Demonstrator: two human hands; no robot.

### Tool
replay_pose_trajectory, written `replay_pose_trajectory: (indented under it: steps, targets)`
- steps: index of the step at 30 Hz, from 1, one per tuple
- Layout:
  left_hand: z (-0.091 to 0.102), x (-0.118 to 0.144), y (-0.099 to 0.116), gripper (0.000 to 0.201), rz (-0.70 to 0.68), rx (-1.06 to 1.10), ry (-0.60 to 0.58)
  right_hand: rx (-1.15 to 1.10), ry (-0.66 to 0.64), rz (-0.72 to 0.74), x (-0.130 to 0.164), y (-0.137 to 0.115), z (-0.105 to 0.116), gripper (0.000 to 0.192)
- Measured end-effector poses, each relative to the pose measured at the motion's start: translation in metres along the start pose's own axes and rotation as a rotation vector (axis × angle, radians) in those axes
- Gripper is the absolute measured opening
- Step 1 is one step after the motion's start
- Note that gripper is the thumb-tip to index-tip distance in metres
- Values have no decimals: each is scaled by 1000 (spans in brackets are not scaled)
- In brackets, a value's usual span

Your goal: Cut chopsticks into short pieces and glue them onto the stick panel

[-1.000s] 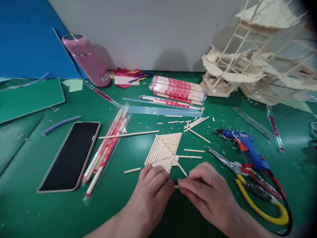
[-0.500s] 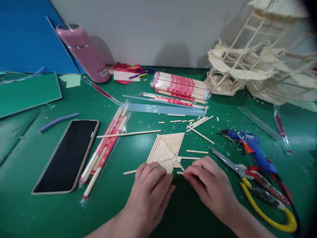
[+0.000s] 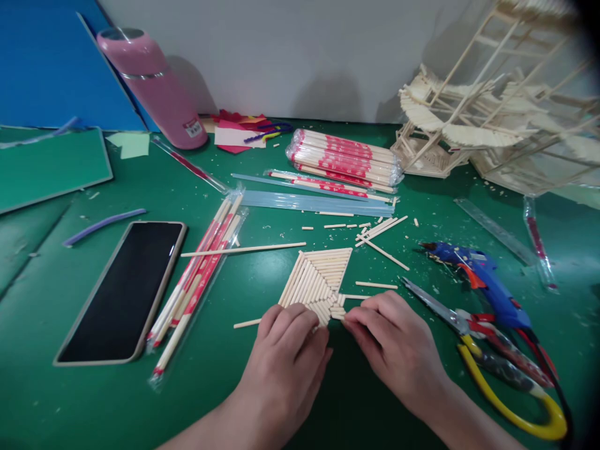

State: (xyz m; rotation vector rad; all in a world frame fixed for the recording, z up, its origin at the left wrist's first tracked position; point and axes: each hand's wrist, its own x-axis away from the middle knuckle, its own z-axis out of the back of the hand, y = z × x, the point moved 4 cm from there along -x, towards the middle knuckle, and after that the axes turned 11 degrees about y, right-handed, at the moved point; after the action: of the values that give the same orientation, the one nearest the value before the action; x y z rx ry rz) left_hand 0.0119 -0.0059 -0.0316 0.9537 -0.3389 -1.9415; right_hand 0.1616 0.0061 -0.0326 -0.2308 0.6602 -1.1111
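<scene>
Green tabletop [image 3: 262, 281], stick panel [image 3: 315, 276] aslant toward far right

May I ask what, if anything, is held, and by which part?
The right hand seems to pinch a short stick by its right end; whether the left hand holds anything is hidden.
</scene>
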Motion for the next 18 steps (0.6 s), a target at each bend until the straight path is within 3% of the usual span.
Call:
replay_pose_trajectory:
  steps: [18]
  targets:
    - [-1, 0, 0, 17, -18, -7, 24, 19, 10, 42, -2, -2, -1, 8]
